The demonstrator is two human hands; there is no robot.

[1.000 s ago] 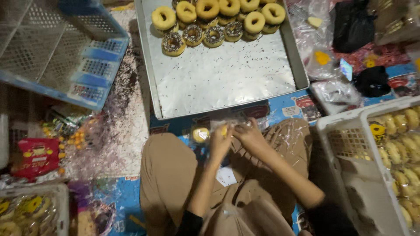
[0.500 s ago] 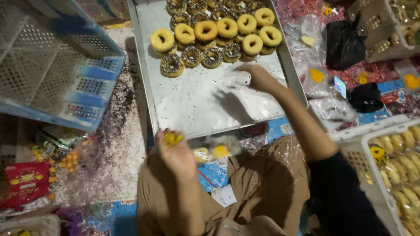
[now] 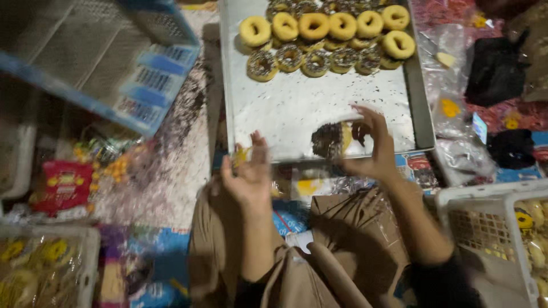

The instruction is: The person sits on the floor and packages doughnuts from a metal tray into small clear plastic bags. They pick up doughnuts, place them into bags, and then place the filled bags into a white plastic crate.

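The person sits on a floor spread with patterned mats and clear plastic sheeting, knees in tan trousers at 6 o'clock. Straight ahead, at 12 o'clock, lies a large metal baking tray (image 3: 297, 114), its bare part dusted with dark sprinkles; rows of yellow-glazed and chocolate-sprinkled doughnuts (image 3: 325, 37) fill its far end. The right hand (image 3: 371, 145) hovers over the tray's near edge, fingers curled around a chocolate-topped doughnut (image 3: 331, 138) that it holds just above the metal. The left hand (image 3: 251, 174) is raised at the tray's near left corner, palm up and fingers loosely spread; something small, clear and yellow (image 3: 241, 155) sits at its fingertips, too blurred to name. At 10 o'clock a blue-and-white plastic crate (image 3: 103, 63) tilts over the floor. At 8 o'clock lie snack packets in red and yellow (image 3: 65, 185) among scattered wrappers, and a white basket of wrapped doughnuts (image 3: 45, 268) sits below them. At 4 o'clock another white basket (image 3: 496, 228) holds packed yellow doughnuts. Black bags (image 3: 496, 71) lie at 2 o'clock.
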